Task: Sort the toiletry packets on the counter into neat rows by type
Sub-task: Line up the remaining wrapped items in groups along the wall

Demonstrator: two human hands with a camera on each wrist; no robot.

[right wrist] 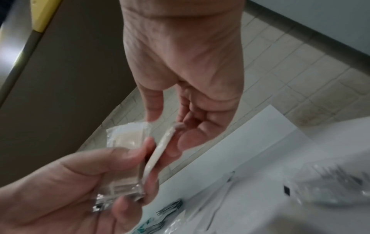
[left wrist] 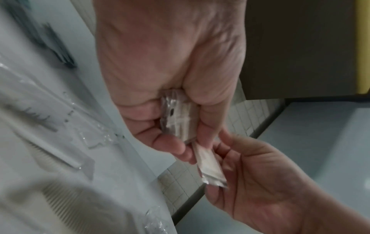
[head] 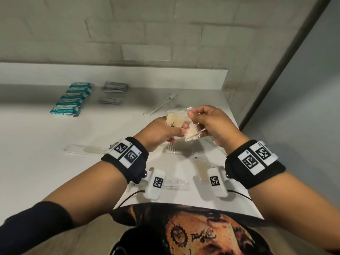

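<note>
Both hands are raised above the white counter (head: 36, 144). My left hand (head: 176, 131) grips a small stack of beige packets in clear wrappers (head: 174, 120) between thumb and fingers. The left wrist view shows that stack (left wrist: 178, 120) edge-on in the left hand (left wrist: 192, 139). My right hand (head: 196, 122) holds one more beige packet (head: 192, 133) against the stack's right side, thumb on its top corner. In the right wrist view this packet (right wrist: 160, 150) lies along the right hand's fingers (right wrist: 180, 142), beside the left hand's stack (right wrist: 124, 158).
A row of teal wipe packs (head: 71, 98) and two piles of grey sachets (head: 115, 87) lie at the back left. A wrapped toothbrush (head: 161, 103), wrapped combs (head: 84, 150), a beige packet (head: 201, 170) and a clear packet (head: 174, 183) lie loose. The counter ends at the right (head: 239, 126).
</note>
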